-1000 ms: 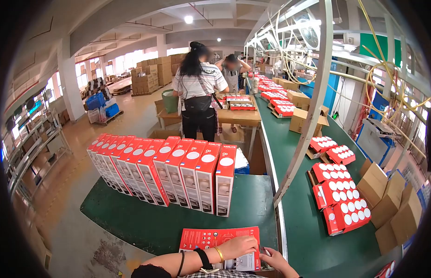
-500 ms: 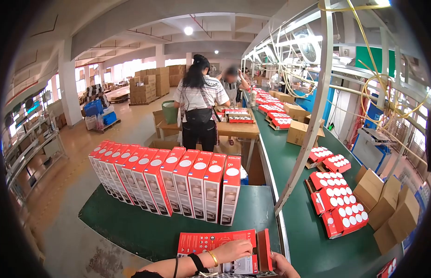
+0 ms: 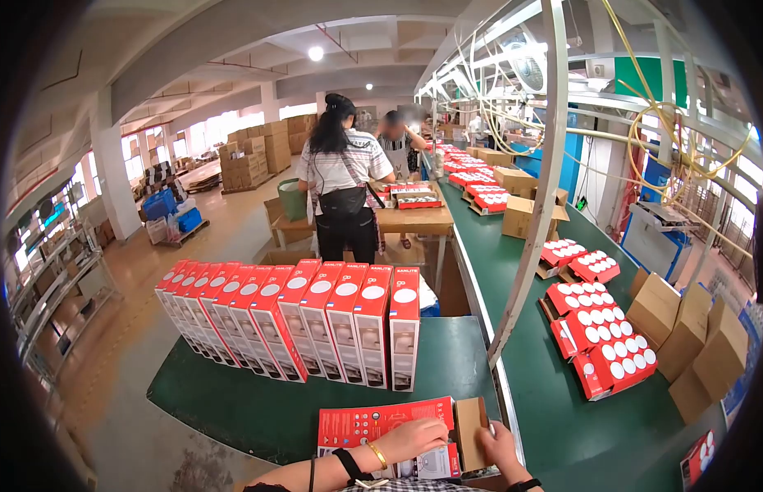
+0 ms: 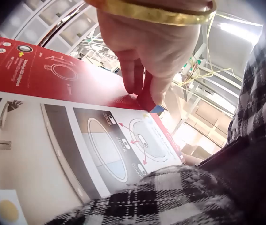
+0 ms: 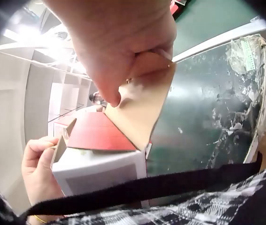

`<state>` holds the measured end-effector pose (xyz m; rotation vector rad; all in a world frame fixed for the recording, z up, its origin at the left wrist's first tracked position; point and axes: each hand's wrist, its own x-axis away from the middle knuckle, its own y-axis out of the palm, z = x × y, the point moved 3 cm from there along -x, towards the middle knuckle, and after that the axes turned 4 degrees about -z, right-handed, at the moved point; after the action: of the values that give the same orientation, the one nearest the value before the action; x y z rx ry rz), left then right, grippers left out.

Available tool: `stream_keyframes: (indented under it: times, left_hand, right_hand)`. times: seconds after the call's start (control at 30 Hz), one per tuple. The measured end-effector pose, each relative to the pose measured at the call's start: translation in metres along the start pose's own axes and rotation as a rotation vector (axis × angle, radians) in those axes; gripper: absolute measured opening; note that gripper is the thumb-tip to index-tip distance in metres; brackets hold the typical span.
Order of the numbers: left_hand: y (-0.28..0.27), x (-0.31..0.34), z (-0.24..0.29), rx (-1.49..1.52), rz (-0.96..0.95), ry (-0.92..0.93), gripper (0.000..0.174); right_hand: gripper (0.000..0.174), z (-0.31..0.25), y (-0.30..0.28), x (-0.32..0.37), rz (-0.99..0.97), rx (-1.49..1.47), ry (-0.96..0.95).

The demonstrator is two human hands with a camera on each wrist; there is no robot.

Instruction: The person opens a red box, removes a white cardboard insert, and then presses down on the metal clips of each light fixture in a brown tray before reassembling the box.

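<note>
A flat red and white product box lies on the green table at the near edge. My left hand rests on its top face, fingers curled over the far right part; the left wrist view shows those fingers on the printed box. My right hand pinches the brown cardboard end flap, which stands swung out from the box end. In the right wrist view thumb and fingers hold this flap over the open end of the box.
A row of several upright red boxes stands across the table behind. Trays of red boxes and brown cartons lie on the green conveyor at right. A metal post rises between. Two people stand at a far wooden table.
The end flap has swung from its red outer side to its brown inner side, opened outward by my right hand. My left hand stayed on the box. The head view shifted slightly.
</note>
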<state>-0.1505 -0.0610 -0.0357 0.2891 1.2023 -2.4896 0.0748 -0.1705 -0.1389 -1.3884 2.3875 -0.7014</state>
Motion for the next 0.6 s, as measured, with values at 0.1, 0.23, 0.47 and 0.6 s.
stream_keyframes:
  times: [0.1, 0.23, 0.47, 0.6]
  left_hand:
    - [-0.007, -0.002, 0.0, -0.23, 0.013, 0.137, 0.008]
    - [-0.015, 0.007, -0.003, -0.1, 0.05, 0.155, 0.015]
    - [-0.063, 0.0, 0.016, -0.046, -0.011, -0.02, 0.025]
    - [-0.075, -0.035, 0.025, -0.222, 0.058, -0.225, 0.047]
  right_hand:
    - [0.055, -0.006, 0.007, -0.006, -0.121, 0.051, 0.099]
    - [0.037, -0.013, -0.001, -0.011, -0.28, -0.809, 0.341]
    - [0.035, -0.061, -0.019, 0.002, -0.309, -0.767, 0.266]
    - [0.032, -0.075, -0.022, 0.004, -0.322, -0.684, 0.171]
